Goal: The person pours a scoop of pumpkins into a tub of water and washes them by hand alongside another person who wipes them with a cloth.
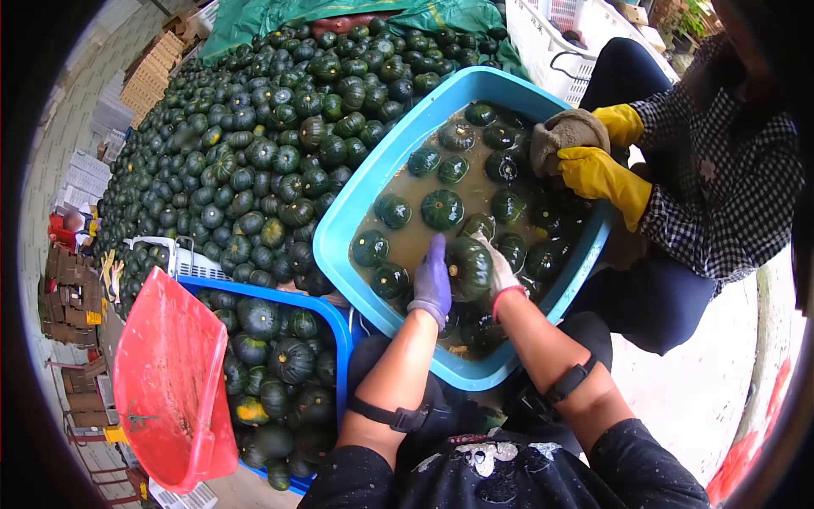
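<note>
Between my two hands is a dark green pumpkin (470, 270), wet and shiny, held over the near part of a light blue tub (337, 222). My left hand (432, 280), in a purple glove, presses against the pumpkin's left side. On its right side lies my right hand (500, 270), in a pale glove, its fingers partly hidden behind the pumpkin. Murky brown water (413, 204) fills the tub, and several more green pumpkins float in it, such as one pumpkin (442, 209) just beyond my hands.
Across the tub's right side, a co-worker's yellow-gloved hands (604, 178) hold a brown cloth (566, 140). A big heap of pumpkins (254, 161) lies at the left. Nearer stand a blue crate (342, 339) of pumpkins and a red scoop-shaped basin (170, 373). White crates (543, 51) stand behind.
</note>
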Tool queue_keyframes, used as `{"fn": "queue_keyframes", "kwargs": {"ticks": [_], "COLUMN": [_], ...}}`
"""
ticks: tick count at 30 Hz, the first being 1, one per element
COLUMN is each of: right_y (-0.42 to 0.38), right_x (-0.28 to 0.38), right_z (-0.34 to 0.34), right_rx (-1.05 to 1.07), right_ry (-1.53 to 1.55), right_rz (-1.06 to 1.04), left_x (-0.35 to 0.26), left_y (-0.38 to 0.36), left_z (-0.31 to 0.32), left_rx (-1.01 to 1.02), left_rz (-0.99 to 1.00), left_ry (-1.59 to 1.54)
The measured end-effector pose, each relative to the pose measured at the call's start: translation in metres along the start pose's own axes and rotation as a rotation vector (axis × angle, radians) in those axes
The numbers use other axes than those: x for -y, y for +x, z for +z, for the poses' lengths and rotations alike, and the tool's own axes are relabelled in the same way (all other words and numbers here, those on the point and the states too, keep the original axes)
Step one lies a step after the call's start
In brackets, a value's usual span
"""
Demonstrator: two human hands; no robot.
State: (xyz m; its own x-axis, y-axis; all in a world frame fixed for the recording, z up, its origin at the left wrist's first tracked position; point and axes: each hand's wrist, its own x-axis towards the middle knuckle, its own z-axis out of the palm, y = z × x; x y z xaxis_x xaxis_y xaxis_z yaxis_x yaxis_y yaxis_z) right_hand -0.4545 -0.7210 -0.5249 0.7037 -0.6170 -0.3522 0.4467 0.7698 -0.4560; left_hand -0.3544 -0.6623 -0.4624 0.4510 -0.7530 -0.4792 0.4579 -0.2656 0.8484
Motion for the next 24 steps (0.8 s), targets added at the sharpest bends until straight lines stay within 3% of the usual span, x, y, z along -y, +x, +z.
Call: {"fn": "queue_keyframes", "kwargs": {"ticks": [1, 2, 5, 7, 9, 10, 11, 13, 14, 15, 17, 19, 20, 21, 23, 24], "right_y": [-0.010, -0.015, -0.022, -0.025, -0.037, -0.039, -0.049, -0.044, -0.047, -0.041, -0.037, -0.043, -0.044, -0.045, -0.053, -0.051], "right_x": [0.001, 0.005, 0.023, 0.026, 0.025, 0.034, 0.054, 0.061, 0.067, 0.065, 0.066, 0.084, 0.091, 0.093, 0.103, 0.109], "right_z": [0.019, 0.027, 0.049, 0.057, 0.080, 0.071, 0.099, 0.077, 0.075, 0.063, 0.058, 0.073, 0.071, 0.066, 0.082, 0.077], "right_rx": [-0.046, -0.132, -0.386, -0.504, -0.546, -0.472, -0.710, -0.696, -0.712, -0.720, -0.750, -0.725, -0.671, -0.598, -0.648, -0.596], "right_ry": [0.218, 0.200, 0.153, -0.165, -0.862, -1.129, -0.652, -0.646, -0.470, -0.391, -0.310, 0.004, 0.061, 0.160, 0.164, 0.202], "right_rz": [0.076, 0.078, 0.072, -0.111, -0.478, -0.630, -0.354, -0.334, -0.258, -0.222, -0.344, -0.313, -0.346, -0.399, -0.453, -0.473], "left_x": [0.012, -0.010, 0.002, -0.012, -0.007, -0.014, -0.016, -0.024, -0.030, -0.028, -0.038, -0.059, -0.089, -0.121, -0.173, -0.168], "left_y": [0.009, -0.006, -0.003, -0.022, -0.031, -0.033, -0.029, -0.028, -0.032, -0.030, -0.030, 0.004, 0.016, 0.043, 0.059, 0.084], "left_z": [-0.007, 0.002, -0.005, 0.011, 0.019, 0.015, 0.010, 0.012, 0.013, 0.010, 0.014, 0.004, 0.012, 0.011, 0.037, 0.031], "left_rx": [-0.017, -0.081, -0.121, -0.092, 0.011, 0.065, 0.193, 0.299, 0.360, 0.392, 0.398, 0.414, 0.376, 0.464, -0.004, 0.104], "left_rz": [-0.059, -0.032, 0.127, 0.133, 0.246, 0.198, 0.086, -0.238, -0.364, -0.438, -0.458, -0.487, -0.261, -0.218, 0.374, 0.335], "left_ry": [-0.125, 0.090, 0.195, 0.201, 0.235, 0.305, 0.042, -0.306, -0.450, -0.503, -0.502, -0.465, -0.442, -0.653, -0.371, -0.186]}}
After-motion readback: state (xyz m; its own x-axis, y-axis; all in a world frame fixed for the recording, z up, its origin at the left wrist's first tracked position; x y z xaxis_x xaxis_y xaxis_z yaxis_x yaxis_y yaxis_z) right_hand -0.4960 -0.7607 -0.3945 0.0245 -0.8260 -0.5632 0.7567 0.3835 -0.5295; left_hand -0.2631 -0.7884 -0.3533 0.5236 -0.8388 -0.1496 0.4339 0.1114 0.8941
